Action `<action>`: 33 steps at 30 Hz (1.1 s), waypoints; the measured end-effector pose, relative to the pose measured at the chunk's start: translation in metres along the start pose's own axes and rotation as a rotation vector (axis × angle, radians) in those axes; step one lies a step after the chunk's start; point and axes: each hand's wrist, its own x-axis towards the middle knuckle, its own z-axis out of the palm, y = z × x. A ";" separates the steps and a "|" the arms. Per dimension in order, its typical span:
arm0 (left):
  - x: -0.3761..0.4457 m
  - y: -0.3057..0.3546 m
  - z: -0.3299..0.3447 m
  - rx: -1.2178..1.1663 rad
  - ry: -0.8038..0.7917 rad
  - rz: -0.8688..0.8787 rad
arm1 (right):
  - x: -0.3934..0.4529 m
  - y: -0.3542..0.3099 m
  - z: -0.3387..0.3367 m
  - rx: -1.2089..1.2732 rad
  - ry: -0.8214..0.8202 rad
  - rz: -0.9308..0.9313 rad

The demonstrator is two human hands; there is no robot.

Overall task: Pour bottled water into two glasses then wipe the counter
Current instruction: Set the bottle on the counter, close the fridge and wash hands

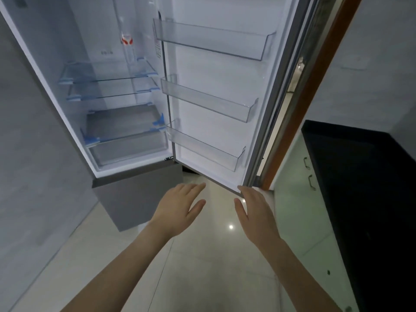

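1. Your left hand (177, 210) and right hand (256, 212) reach forward over the floor (209, 266), fingers straight and apart, holding nothing.
2. Your right fingertips lie at the lower corner of the open fridge door (216, 91); whether they touch it is unclear.
3. The black counter (360, 188) runs along your right.
4. The water bottle (128, 45) stands far ahead on the fridge's top glass shelf (108, 73), well apart from both hands.

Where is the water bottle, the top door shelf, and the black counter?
water bottle (127, 45): head view, on its red label, inside the fridge.
top door shelf (211, 42): head view, on its clear front wall.
black counter (360, 176): head view, on its bare top.
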 end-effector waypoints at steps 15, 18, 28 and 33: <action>0.193 -0.092 0.047 -0.065 -0.082 0.260 | 0.142 0.041 0.059 0.092 0.123 0.244; 0.232 -0.100 0.051 -0.082 -0.099 0.324 | 0.166 0.045 0.060 0.218 0.179 0.347; 0.301 -0.083 0.083 -0.161 -0.133 0.418 | 0.218 0.076 0.033 0.600 0.419 0.533; 0.314 -0.071 0.114 -0.159 -0.180 0.344 | 0.240 0.101 0.025 0.773 0.401 0.568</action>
